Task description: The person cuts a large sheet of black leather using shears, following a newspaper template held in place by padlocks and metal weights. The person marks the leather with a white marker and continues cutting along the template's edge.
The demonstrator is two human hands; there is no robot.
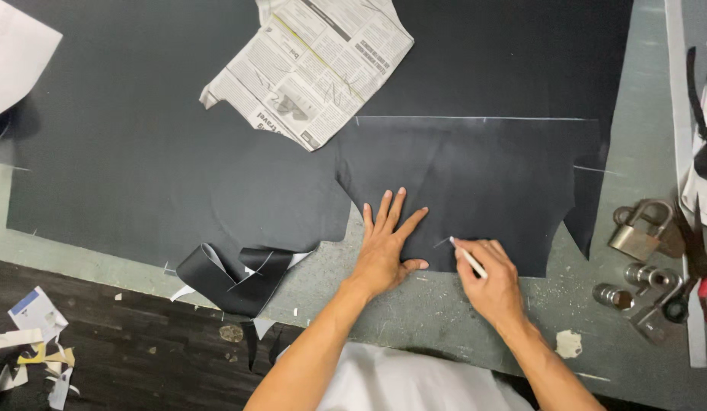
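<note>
A cut piece of black fabric [475, 183] lies on a larger sheet of black cloth [140, 152] spread over the grey table [445, 312]. My left hand [388, 243] rests flat with fingers spread on the piece's lower edge. Beside it, my right hand [490, 281] pinches a white stick of chalk [469, 260], its tip touching the fabric near that lower edge. White chalk lines run along the piece's top and right sides.
A newspaper pattern piece [312, 65] lies on the cloth at the top. A curled black scrap [232, 278] hangs at the table's front edge. A padlock [641, 228], metal cylinders [624, 285] and scissors [696, 259] sit at right. Paper scraps [34, 342] litter the dark floor.
</note>
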